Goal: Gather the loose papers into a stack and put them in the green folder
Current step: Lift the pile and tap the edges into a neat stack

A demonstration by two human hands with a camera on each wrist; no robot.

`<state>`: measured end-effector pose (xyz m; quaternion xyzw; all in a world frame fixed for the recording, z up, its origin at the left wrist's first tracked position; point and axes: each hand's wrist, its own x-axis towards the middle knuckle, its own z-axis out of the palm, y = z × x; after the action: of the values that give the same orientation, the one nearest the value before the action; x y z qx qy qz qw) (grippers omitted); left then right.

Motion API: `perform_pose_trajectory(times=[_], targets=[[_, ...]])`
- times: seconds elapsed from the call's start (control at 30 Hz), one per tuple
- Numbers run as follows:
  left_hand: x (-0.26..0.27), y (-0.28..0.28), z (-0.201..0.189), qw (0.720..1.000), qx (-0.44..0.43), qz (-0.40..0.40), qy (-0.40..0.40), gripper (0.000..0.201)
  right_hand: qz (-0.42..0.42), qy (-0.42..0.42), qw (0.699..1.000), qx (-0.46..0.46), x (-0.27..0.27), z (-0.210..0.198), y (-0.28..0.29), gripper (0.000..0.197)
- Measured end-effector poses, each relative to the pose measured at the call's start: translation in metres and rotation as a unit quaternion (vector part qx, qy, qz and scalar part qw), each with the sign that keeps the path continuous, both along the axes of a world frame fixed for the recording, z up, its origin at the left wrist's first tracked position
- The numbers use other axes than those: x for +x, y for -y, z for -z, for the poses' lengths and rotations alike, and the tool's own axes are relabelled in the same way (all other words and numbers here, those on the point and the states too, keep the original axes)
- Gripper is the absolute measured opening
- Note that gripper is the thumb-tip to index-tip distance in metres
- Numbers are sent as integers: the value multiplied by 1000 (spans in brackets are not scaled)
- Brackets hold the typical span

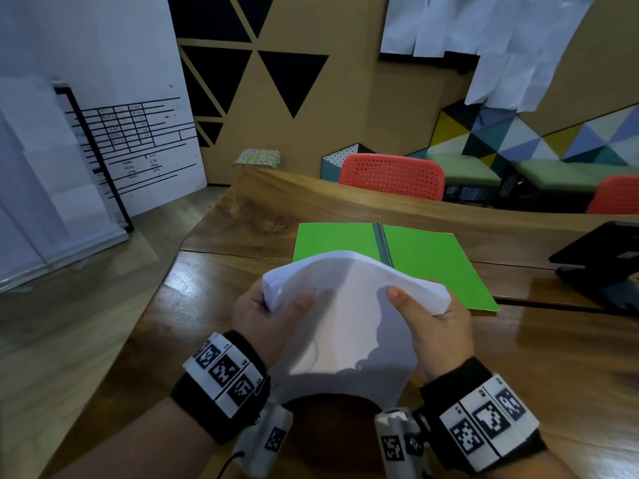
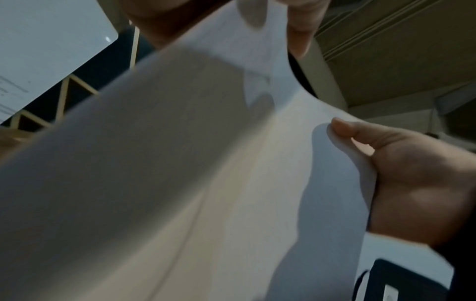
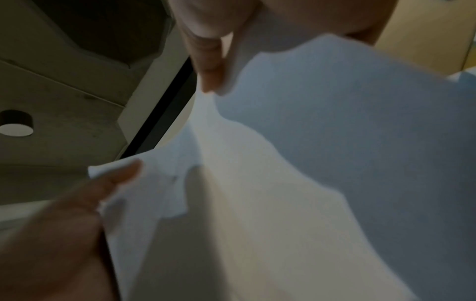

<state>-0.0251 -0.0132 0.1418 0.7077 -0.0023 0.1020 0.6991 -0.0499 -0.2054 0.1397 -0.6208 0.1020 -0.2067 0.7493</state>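
Note:
A thick stack of white papers (image 1: 349, 316) is held up off the wooden table (image 1: 214, 295), bowed upward in the middle. My left hand (image 1: 269, 312) grips its left edge, thumb on top. Holding the right edge is my right hand (image 1: 432, 323), its thumb pressed on the top sheet. The green folder (image 1: 425, 257) lies open and flat on the table just beyond the stack, its spine running away from me. In the left wrist view the papers (image 2: 206, 183) fill the frame, with the right hand (image 2: 412, 173) pinching the far edge. The right wrist view shows the papers (image 3: 309, 163) and the left hand (image 3: 64, 224).
A black device on a stand (image 1: 601, 267) sits at the table's right. Red chairs (image 1: 390, 174) stand behind the far edge. A white printed board (image 1: 138, 140) leans at the left, beyond the table's left edge.

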Motion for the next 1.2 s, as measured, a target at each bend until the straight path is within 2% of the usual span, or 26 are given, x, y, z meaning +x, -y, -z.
perform_pose_trajectory(times=[0.07, 0.1, 0.17, 0.23, 0.27, 0.3, 0.37, 0.4, 0.47, 0.57, 0.63, 0.73, 0.83, 0.87, 0.9, 0.93, 1.0, 1.03, 1.07, 1.13, 1.2], targets=[[1, -2, -9, 998, -29, 5, 57, 24, 2, 8, 1000, 12, -3, -5, 2, 33], [4, -3, -12, 997, -29, 10, 68, 20, 1, 9, 1000, 19, -3, -7, 4, 36], [7, -3, -16, 998, -22, 10, 66, 9, -10, 18, 998, 51, -2, -11, 8, 26], [8, -4, -15, 997, -31, 21, 62, 8, -25, 40, 997, 57, -2, -10, 12, 27], [7, -4, -13, 997, -39, 30, 53, 16, -42, 45, 997, 42, -2, -10, 13, 28], [8, -4, -9, 997, -46, 43, 35, 22, -57, 47, 997, 26, -2, -8, 13, 36], [8, -2, -3, 999, -27, 43, -15, 14, -67, 25, 997, 5, -2, -1, 11, 53], [7, 0, -3, 999, -15, 31, -30, 12, -63, 16, 998, 1, -2, 2, 9, 47], [4, 4, -6, 999, -13, 8, -44, 22, -49, 22, 999, 3, -1, 0, 4, 18], [0, 7, -8, 998, -21, -10, -50, 19, -7, 48, 999, 5, 1, 3, 2, 29], [-3, 7, 0, 998, -9, -15, -65, 21, -5, 31, 999, 21, -2, 6, 0, 18], [-6, 8, 14, 994, 20, -9, -106, 21, -13, 4, 999, 30, -2, 12, -1, 31], [-5, 6, 7, 994, 31, 2, -106, 25, -29, 19, 999, 14, -1, -2, 7, 67], [-3, 4, 1, 995, 44, 8, -87, 29, -19, 19, 999, -18, -1, -11, 12, 74], [0, 2, -7, 995, 73, 20, -62, 34, 19, 4, 994, -105, -3, -23, 15, 79], [3, 0, -16, 992, 115, 35, -30, 39, 68, -8, 970, -234, -5, -36, 18, 86], [6, -1, -32, 971, 221, 73, 46, 45, 85, 25, 876, -473, -10, -56, 18, 97], [7, 1, -37, 955, 264, 101, 88, 37, 47, 43, 840, -540, -10, -64, 13, 91], [6, 4, -44, 937, 301, 131, 123, 25, -5, 55, 823, -566, -9, -70, 8, 75], [4, 9, -46, 900, 359, 177, 171, 25, -98, 66, 817, -565, -5, -72, -3, 37], [6, 8, -39, 900, 342, 219, 157, 17, -128, 61, 830, -540, 0, -65, -5, 22]])
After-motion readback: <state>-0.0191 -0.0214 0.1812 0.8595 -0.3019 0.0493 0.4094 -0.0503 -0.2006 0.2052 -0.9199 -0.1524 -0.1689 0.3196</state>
